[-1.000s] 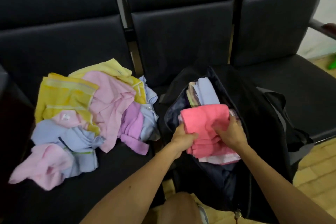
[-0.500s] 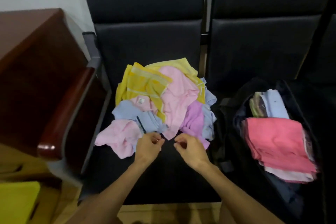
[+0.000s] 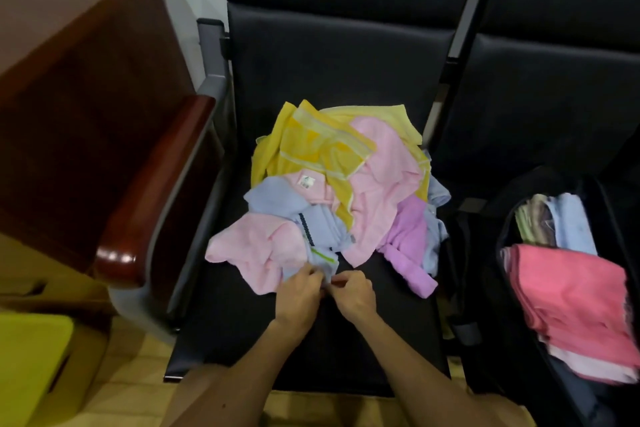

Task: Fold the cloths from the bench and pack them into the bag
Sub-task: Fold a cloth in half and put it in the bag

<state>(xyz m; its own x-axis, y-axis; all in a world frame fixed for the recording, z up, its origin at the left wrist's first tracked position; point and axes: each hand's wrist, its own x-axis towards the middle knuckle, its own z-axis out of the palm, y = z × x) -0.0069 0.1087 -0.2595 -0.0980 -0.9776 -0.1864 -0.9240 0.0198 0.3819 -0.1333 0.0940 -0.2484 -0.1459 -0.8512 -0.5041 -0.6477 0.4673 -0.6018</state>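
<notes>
**While the pile sits there, both hands go for the blue cloth**

Though the surface [image 3: 221,329] is a row of black seats, only two matter. The bag [image 3: 498,253] lies open on the right-hand one, with folded cloths inside. The loose pile [image 3: 346,184] covers the middle seat. A blue cloth [image 3: 322,229] trails off its near edge, straight toward the person. The left hand [image 3: 300,295] and right hand [image 3: 356,295] both pinch its near corner, knuckles almost touching. My guess is it gets pulled free toward the body next.

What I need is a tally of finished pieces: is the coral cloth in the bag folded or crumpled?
Folded. The coral cloth lies flat in the bag, its layered edges stacked along its left side.
</notes>
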